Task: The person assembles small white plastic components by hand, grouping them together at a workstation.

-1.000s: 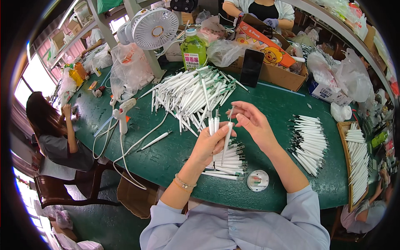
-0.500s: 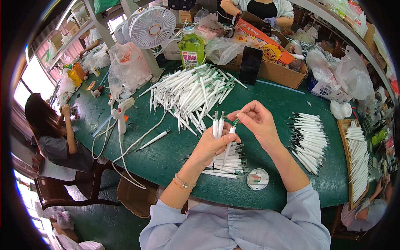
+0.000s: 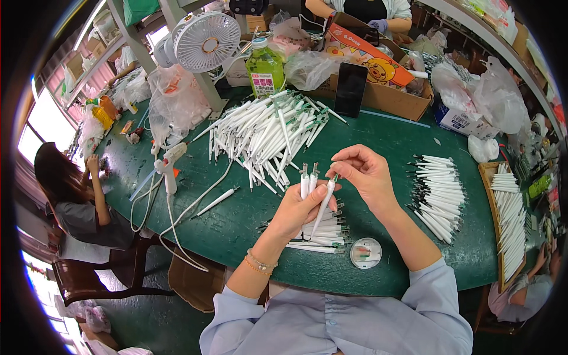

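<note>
My left hand (image 3: pixel 294 212) is closed around three slim white pen-shaped tubes. Two tubes (image 3: pixel 308 183) stand side by side with metal tips upward. The third tube (image 3: pixel 321 210) leans to the right between thumb and fingers, narrow end down. Thumb and forefinger of my right hand (image 3: pixel 365 173) pinch a thin green piece (image 3: pixel 336 177) at that tube's upper end; whether it is a wire or a strip I cannot tell. Beneath my hands lies a row of similar tubes (image 3: pixel 324 235) with metal ends. A round white dish (image 3: pixel 366 253) with small coloured parts sits by my right forearm.
A large heap of white tubes (image 3: pixel 266 133) lies ahead, with a glue gun (image 3: pixel 170 163) and its cable to its left. More tubes (image 3: pixel 438 195) lie right, beside a wooden tray (image 3: pixel 492 225). Behind stand a fan (image 3: pixel 207 44), green bottle (image 3: pixel 265 71), phone (image 3: pixel 351 90) and carton (image 3: pixel 402 106).
The leaning tube has tilted further over in my left hand. My right fingertips have drawn closer together at its upper end, and less of the green piece shows.
</note>
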`<control>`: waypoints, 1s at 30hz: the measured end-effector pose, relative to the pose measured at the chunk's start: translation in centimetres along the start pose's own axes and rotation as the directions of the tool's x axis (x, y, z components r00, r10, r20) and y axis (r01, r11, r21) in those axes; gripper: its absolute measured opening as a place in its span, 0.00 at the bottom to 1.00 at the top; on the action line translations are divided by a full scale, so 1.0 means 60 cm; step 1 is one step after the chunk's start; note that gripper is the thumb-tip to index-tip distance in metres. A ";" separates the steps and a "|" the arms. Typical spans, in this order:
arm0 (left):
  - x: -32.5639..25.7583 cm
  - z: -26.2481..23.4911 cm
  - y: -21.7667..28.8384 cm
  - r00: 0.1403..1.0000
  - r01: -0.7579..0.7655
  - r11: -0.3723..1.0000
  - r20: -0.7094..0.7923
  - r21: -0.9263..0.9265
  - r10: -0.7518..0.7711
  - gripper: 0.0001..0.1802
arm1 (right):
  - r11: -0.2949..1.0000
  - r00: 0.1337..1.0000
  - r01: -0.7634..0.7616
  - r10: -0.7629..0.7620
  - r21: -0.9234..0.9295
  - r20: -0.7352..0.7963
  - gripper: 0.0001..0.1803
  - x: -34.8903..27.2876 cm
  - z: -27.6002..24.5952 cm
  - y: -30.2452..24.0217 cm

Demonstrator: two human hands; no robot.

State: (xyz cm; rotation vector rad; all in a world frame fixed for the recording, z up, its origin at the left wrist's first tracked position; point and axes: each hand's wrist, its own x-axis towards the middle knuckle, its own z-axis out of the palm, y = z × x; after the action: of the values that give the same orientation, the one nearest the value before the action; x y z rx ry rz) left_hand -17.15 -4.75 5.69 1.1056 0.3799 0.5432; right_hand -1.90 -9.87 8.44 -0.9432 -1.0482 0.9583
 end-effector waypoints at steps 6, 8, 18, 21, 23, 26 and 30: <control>0.000 0.001 -0.006 1.000 -0.020 0.999 0.017 0.045 0.019 0.20 | 0.999 0.999 -0.039 0.039 -0.026 -0.022 0.05 -0.002 0.004 -0.004; 0.000 0.002 -0.007 1.000 -0.021 0.999 0.013 0.039 0.020 0.19 | 0.999 0.999 -0.041 0.041 -0.023 -0.023 0.05 -0.002 0.004 -0.004; 0.000 0.004 -0.008 0.999 -0.037 0.998 -0.015 0.056 0.038 0.17 | 0.996 0.999 -0.031 0.027 -0.088 -0.044 0.07 -0.008 0.008 -0.007; 0.001 0.002 -0.008 1.000 -0.027 0.998 -0.012 0.051 0.028 0.17 | 0.995 0.999 -0.013 0.009 -0.099 -0.036 0.07 -0.007 0.006 -0.004; 0.002 0.002 -0.010 0.999 -0.038 0.997 -0.023 0.063 0.039 0.17 | 0.994 0.999 -0.010 0.006 -0.113 -0.040 0.07 -0.006 0.006 -0.004; 0.002 0.003 -0.016 0.996 -0.061 0.996 -0.058 0.063 0.065 0.17 | 0.990 1.000 0.003 -0.006 -0.144 -0.025 0.06 -0.007 0.009 -0.003; 0.009 -0.001 -0.019 0.992 -0.078 0.996 -0.096 0.038 0.081 0.16 | 0.956 0.995 0.063 -0.082 -0.285 -0.057 0.06 -0.012 0.015 0.016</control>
State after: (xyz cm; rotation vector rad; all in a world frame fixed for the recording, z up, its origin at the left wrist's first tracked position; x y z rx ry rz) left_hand -16.48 -4.79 4.59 1.1339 0.4327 0.6650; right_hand -3.11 -10.13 7.55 -1.1564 -1.1737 0.7208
